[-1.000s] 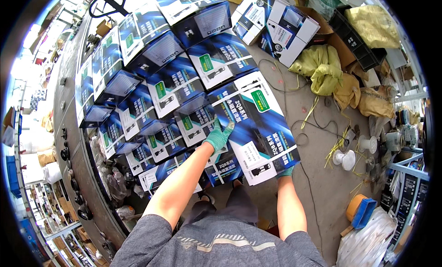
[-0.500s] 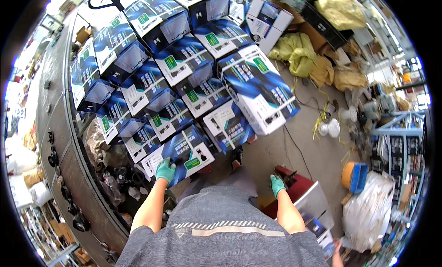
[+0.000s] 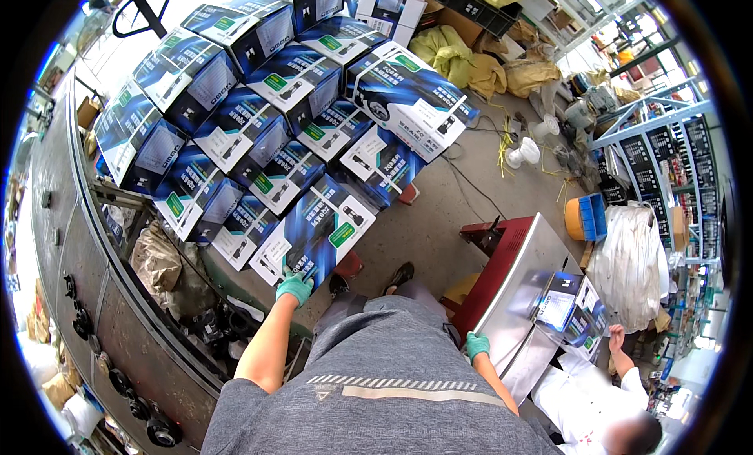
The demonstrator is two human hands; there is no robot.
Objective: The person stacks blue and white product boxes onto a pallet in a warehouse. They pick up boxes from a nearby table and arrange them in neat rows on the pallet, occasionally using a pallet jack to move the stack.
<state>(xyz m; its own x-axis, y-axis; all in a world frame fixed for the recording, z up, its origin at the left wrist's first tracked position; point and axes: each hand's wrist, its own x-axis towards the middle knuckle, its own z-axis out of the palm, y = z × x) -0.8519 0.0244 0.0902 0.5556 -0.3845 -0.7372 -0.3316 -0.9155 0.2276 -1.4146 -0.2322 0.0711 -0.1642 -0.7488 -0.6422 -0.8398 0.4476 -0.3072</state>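
Observation:
My left hand (image 3: 295,286), in a green glove, reaches forward with its fingers curled on the lower edge of a blue-and-white carton (image 3: 318,229). That carton is the nearest one in a leaning stack of like cartons (image 3: 235,133). A larger carton (image 3: 412,98) lies on top at the stack's right end. My right hand (image 3: 477,345), also green-gloved, hangs at my side with its fingers curled and nothing in it. It is next to a silver metal machine (image 3: 514,294).
The machine has a red frame and a small blue carton (image 3: 558,300) on top. A person in white (image 3: 596,400) crouches at lower right. Yellow sacks (image 3: 451,51), an orange-and-blue bin (image 3: 584,216), a white bag (image 3: 627,259) and shelves (image 3: 667,165) stand around; a metal wall (image 3: 78,267) runs left.
A second ago both hands held the large carton up at the stack. It now rests on top. My left hand dropped to the low carton, my right to my side.

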